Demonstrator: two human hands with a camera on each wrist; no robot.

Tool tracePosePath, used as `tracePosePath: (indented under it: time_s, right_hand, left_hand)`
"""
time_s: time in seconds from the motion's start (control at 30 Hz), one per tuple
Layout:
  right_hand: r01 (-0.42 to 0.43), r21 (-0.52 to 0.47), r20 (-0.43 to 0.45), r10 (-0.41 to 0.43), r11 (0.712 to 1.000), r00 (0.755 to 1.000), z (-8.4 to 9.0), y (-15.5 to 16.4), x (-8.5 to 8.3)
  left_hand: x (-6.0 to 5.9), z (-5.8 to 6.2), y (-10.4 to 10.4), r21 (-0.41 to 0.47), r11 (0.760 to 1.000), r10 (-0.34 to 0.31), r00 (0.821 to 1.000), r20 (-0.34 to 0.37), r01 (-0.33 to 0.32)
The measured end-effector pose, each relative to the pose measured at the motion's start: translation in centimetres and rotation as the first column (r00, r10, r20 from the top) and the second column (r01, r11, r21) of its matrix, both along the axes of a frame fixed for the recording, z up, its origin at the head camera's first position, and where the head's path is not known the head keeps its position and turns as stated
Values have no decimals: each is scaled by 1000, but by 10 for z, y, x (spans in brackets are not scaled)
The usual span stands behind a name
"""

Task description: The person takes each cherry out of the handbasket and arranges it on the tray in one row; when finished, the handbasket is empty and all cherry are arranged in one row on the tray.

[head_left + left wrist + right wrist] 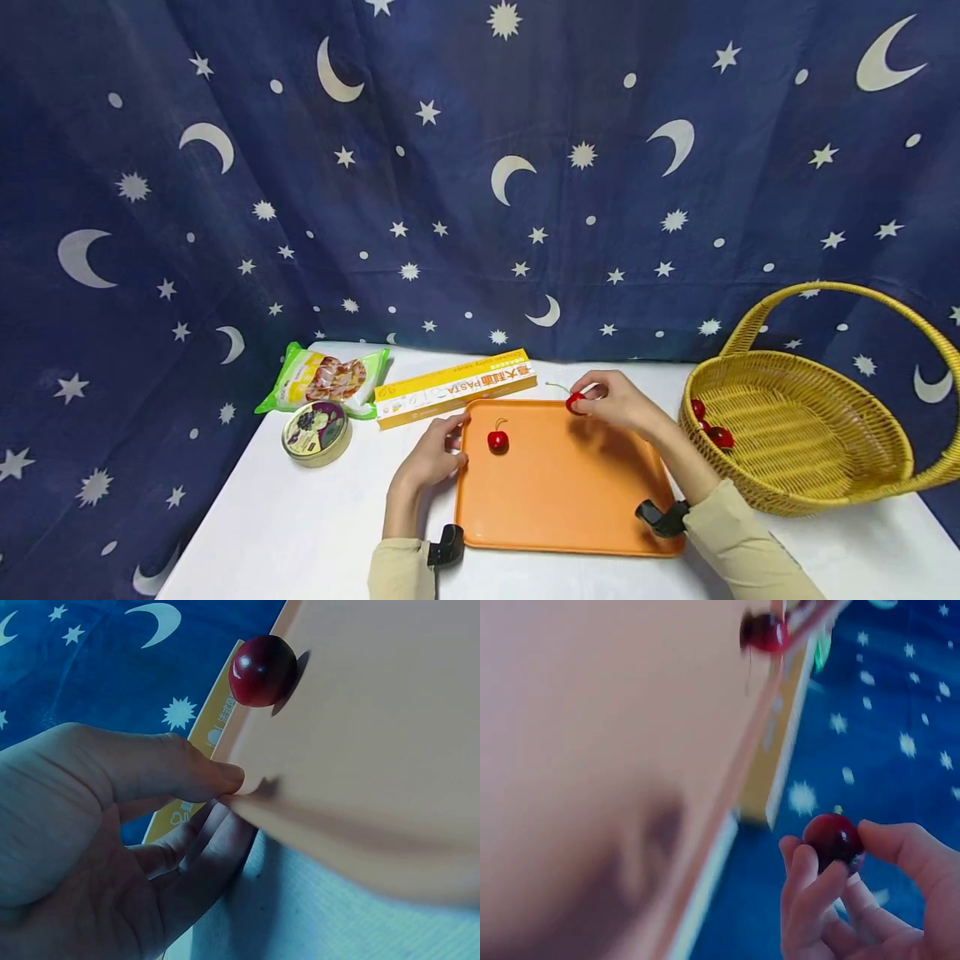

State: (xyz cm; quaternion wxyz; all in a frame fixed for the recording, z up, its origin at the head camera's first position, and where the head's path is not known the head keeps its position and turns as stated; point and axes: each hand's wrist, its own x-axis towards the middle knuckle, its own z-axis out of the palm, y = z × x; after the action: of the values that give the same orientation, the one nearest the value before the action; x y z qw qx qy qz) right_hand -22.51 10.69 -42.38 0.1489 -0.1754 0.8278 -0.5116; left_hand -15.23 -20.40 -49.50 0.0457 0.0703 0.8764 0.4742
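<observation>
I have the right hand (615, 404) pinching a red cherry (575, 403) between thumb and fingers at the far edge of the orange tray (562, 500), its thin stem pointing left and slightly away; the round fruit shows no clear long axis. My left hand (430, 458) grips the tray's left rim, thumb on top. A second cherry (498, 442) sits on the tray near that side, stem pointing away and hooking right. On the counter (255, 542) behind, I read "PASTA" beside Chinese characters on a yellow box (457, 388); the round tin's (317, 430) print is too small for me.
</observation>
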Motion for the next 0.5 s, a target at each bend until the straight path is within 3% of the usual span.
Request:
tracePosePath:
  time_s: [0.37,0.5]
  right_hand:
    - [-2,-42,191,10,999,982,-36,-60,9]
    - [-8,-7,188,10,1000,982,-42,-70,11]
  left_hand:
    - [-2,2,-1,-11,1000,-8,1000,-2,8]
    - [-1,1,-2,-11,1000,-8,1000,-4,8]
